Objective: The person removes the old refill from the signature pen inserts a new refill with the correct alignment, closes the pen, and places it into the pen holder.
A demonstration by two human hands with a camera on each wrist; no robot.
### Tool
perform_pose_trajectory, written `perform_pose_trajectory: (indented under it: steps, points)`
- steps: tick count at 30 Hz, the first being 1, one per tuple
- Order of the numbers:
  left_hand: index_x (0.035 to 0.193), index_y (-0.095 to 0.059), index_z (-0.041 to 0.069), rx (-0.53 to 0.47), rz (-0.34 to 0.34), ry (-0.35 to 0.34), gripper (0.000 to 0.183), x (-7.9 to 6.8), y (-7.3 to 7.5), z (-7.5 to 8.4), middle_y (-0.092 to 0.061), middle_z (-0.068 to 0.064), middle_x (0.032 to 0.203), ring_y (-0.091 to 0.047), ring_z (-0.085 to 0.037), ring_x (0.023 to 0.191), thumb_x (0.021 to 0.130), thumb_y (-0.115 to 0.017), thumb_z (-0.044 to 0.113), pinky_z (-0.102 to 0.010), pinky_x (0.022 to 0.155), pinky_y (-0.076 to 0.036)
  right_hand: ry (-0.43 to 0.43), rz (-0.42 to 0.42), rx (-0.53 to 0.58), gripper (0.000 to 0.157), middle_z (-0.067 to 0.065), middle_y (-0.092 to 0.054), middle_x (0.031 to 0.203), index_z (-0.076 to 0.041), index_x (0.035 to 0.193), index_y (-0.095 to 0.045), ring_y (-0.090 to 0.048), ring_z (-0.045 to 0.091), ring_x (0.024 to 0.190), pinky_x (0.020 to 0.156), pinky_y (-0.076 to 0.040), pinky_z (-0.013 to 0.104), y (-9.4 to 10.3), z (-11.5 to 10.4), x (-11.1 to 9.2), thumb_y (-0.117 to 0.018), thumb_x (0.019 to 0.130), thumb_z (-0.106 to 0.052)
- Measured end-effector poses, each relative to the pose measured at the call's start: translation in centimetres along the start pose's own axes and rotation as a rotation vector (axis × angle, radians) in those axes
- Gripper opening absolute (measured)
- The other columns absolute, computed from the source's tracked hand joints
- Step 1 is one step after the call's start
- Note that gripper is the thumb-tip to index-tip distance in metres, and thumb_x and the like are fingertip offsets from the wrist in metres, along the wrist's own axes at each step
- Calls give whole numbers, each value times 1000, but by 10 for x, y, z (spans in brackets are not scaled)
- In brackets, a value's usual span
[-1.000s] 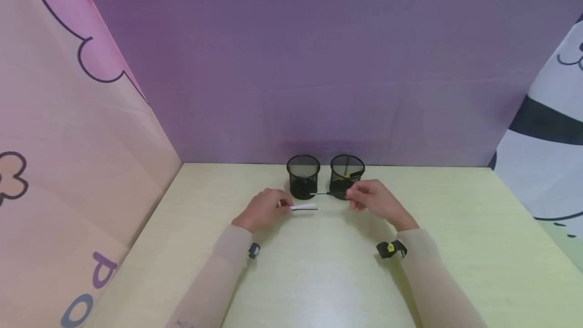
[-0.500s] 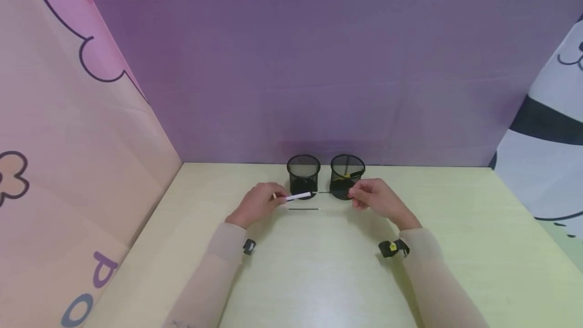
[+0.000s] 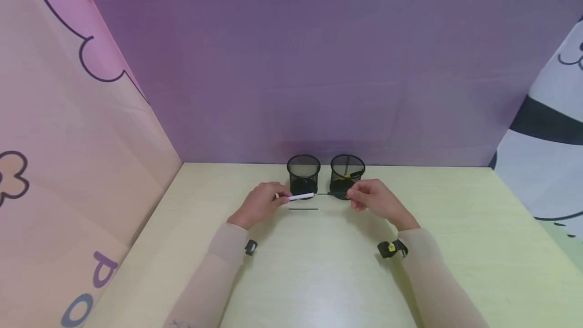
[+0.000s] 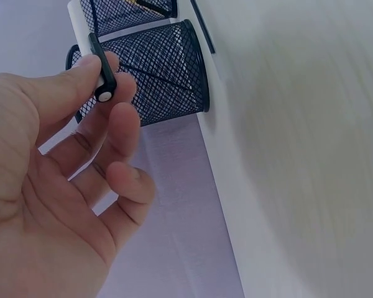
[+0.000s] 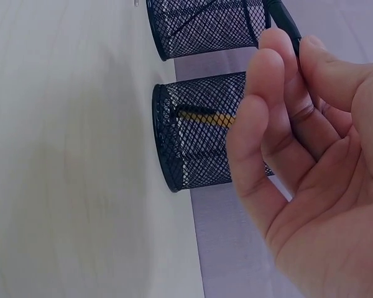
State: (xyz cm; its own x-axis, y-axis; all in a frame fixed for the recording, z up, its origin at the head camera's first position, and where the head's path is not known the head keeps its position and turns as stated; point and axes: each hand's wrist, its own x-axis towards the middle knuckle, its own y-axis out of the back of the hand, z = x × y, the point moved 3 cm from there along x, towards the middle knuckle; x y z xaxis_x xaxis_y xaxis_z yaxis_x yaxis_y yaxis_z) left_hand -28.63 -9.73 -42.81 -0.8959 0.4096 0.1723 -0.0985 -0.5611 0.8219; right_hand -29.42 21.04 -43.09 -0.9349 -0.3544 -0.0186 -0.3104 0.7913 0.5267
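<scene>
My left hand [image 3: 261, 203] pinches a white pen barrel [image 3: 302, 196] between thumb and fingers; its black clip [image 4: 104, 68] faces the camera in the left wrist view. The right hand [image 3: 374, 199] holds a slim black pen part [image 5: 285, 22] between thumb and forefinger, much of it hidden by the fingers. A thin stem [image 3: 323, 194] reaches left from it, its end close to the barrel's right end in the head view. Below the barrel, a thin dark rod with a pale tip, like a pen refill [image 3: 304, 209], lies on the table.
Two black mesh pen cups stand side by side at the back: a left cup [image 3: 303, 178] and a right cup [image 3: 335, 172]. Inside the right one is a yellow and black item [image 5: 205, 117]. A purple cloth [image 3: 337, 65] hangs behind the pale table [image 3: 309, 267].
The left hand has raised the white pen barrel away from the refill on the table, and lined it up with the right hand's stem. The right hand has barely moved.
</scene>
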Motion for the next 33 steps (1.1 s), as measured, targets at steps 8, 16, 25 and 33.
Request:
perform_pose_trajectory:
  steps: [8,16,25,33]
  points:
    - [108,-78,11,-7,2,6,14,0,-3,7,-70,1,92,-58,-11,78,97,-70,15,-28,72,-51,13,-9,-9,27,6,-70,79,7,104,-68,-66,18,73,72,-60,36,-4,-3,0,-62,104,-19]
    - [109,-78,11,-9,10,-18,14,1,-6,11,-72,0,97,-59,-10,79,98,-69,15,-27,72,-51,26,-21,-21,27,7,-69,79,6,101,-68,-65,19,74,71,-59,31,-9,-4,2,-63,103,-20]
    - [108,-78,11,-15,21,-30,14,1,-8,14,-72,0,96,-59,-10,79,98,-69,16,-28,72,-51,34,-31,-12,24,7,-69,80,6,103,-68,-65,19,74,71,-59,29,-13,-7,2,-62,103,-17]
    - [110,-78,10,-12,6,-34,16,1,-10,14,-70,-1,96,-57,-10,78,100,-67,16,-29,71,-50,32,-32,-18,23,6,-68,79,6,104,-68,-64,19,74,70,-58,29,-14,-7,3,-61,104,-16]
